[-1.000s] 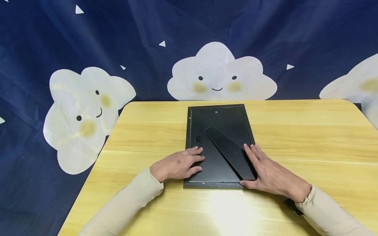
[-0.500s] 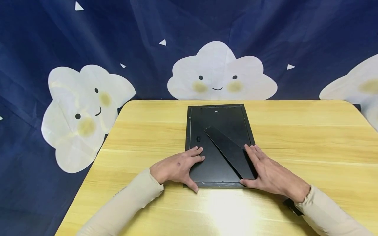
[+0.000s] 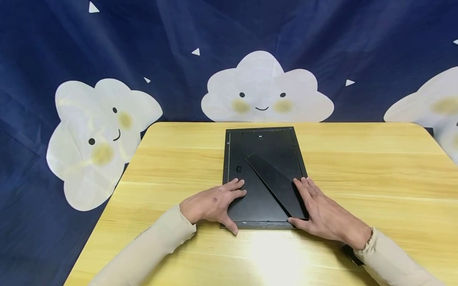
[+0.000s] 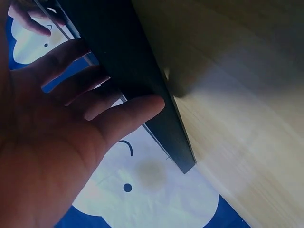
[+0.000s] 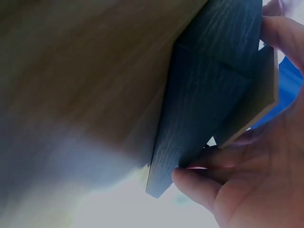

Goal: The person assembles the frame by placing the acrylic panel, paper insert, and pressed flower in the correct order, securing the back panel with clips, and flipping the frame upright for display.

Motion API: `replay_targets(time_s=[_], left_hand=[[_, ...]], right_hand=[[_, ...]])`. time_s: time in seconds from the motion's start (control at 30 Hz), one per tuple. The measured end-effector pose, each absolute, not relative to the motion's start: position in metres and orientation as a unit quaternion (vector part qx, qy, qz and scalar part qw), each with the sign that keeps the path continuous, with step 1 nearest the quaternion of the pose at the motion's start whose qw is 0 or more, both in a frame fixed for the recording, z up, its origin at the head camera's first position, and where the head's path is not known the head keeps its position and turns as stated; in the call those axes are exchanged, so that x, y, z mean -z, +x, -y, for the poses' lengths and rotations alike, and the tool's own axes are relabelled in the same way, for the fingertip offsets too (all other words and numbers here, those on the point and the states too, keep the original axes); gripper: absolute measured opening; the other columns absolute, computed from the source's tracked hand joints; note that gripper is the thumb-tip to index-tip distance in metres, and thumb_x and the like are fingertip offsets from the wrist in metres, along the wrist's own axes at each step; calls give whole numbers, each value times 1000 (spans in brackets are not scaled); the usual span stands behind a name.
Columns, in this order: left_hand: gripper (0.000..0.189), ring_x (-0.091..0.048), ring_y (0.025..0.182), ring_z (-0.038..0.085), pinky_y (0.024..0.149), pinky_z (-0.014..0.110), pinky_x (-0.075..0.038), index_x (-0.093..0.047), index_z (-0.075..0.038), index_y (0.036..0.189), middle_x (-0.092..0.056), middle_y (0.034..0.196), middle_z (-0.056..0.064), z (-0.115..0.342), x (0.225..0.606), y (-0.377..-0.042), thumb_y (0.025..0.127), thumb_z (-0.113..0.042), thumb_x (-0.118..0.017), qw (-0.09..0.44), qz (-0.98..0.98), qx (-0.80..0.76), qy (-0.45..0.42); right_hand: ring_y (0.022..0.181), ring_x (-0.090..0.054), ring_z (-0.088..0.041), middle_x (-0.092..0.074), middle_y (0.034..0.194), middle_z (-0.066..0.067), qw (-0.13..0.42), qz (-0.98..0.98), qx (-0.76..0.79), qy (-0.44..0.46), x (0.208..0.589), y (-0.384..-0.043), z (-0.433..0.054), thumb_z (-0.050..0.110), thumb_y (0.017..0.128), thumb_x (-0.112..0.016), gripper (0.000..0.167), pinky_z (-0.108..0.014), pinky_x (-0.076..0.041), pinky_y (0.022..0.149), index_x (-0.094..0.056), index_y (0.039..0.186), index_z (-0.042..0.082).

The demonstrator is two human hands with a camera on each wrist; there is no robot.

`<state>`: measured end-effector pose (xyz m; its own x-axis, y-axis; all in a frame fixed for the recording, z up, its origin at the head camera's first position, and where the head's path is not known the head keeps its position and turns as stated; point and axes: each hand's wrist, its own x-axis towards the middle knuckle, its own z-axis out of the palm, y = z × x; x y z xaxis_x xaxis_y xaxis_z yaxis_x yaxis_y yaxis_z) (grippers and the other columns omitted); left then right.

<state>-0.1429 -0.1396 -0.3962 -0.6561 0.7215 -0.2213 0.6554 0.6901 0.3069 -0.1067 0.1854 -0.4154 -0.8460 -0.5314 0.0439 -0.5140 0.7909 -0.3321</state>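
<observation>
A black picture frame (image 3: 264, 139) lies face down on the table, its back upward. Its stand leg (image 3: 273, 180) slants across the backing board toward the near right corner. My left hand (image 3: 212, 204) rests over the frame's left side, fingers spread on the back and thumb stretched across the near edge, as the left wrist view also shows. At the near right corner my right hand (image 3: 327, 214) holds the frame between thumb and fingers, with fingertips beside the stand leg. In the right wrist view, the leg stands slightly apart from the frame's thick rim (image 5: 204, 95).
A light wooden table (image 3: 375, 167) extends on both sides of the frame. Behind it hangs a dark blue cloth (image 3: 171, 47) printed with white clouds. Something black (image 3: 351, 255) shows at the right sleeve's cuff.
My left thumb has moved from the frame's back down over the near edge. The right hand has kept its place. The frame and its leg have not visibly moved on the table.
</observation>
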Motion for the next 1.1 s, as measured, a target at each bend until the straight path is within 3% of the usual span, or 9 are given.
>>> replay_targets(time_s=[0.13, 0.27, 0.43, 0.67, 0.83, 0.97, 1.1], left_hand=[[101, -31, 146, 31, 111, 49, -36, -54, -4, 143, -36, 157, 16, 131, 391, -144, 67, -65, -83, 145, -910, -73, 380], [95, -46, 137, 31, 109, 57, -36, -61, -5, 135, -51, 146, 17, 109, 388, -147, 73, -77, -69, 110, -925, -29, 364], [99, -40, 141, 31, 112, 53, -34, -54, -7, 142, -47, 149, 17, 82, 392, -146, 79, -83, -55, 113, -938, -3, 329], [97, -47, 135, 33, 104, 50, -45, -56, -9, 139, -55, 140, 16, 68, 396, -143, 77, -84, -55, 91, -945, 25, 314], [93, -47, 136, 34, 102, 48, -47, -54, -11, 140, -52, 144, 18, 65, 396, -140, 80, -83, -54, 89, -946, 42, 308], [92, -38, 142, 31, 108, 53, -40, -48, -14, 148, -43, 152, 14, 66, 399, -139, 83, -79, -54, 106, -952, 17, 285], [90, -29, 147, 27, 111, 65, -26, -36, -25, 156, -35, 158, 8, 70, 402, -138, 85, -78, -52, 124, -958, -1, 260]], right_hand=[[143, -25, -50, -28, 153, -36, 29, -946, 162, -281, 413, -110, -186, 59, 91, -65, 101, -61, -32, 109, -23, 154, -7], [142, -26, -51, -28, 152, -37, 38, -945, 152, -286, 409, -114, -188, 61, 90, -64, 103, -61, -31, 110, -23, 154, -7], [143, -25, -51, -27, 153, -38, 46, -945, 150, -289, 408, -115, -190, 63, 90, -62, 102, -61, -30, 110, -23, 154, -8], [141, -28, -51, -29, 151, -38, 32, -947, 145, -285, 410, -113, -191, 61, 90, -64, 100, -60, -33, 109, -27, 153, -8], [140, -29, -52, -30, 150, -39, 24, -948, 138, -285, 412, -113, -190, 60, 89, -65, 100, -60, -35, 108, -28, 152, -8], [141, -30, -51, -32, 150, -38, 19, -950, 137, -280, 413, -113, -189, 60, 89, -65, 100, -60, -34, 109, -28, 152, -8], [141, -30, -49, -33, 150, -37, 16, -952, 138, -272, 415, -111, -185, 60, 88, -66, 101, -59, -34, 109, -27, 152, -8]])
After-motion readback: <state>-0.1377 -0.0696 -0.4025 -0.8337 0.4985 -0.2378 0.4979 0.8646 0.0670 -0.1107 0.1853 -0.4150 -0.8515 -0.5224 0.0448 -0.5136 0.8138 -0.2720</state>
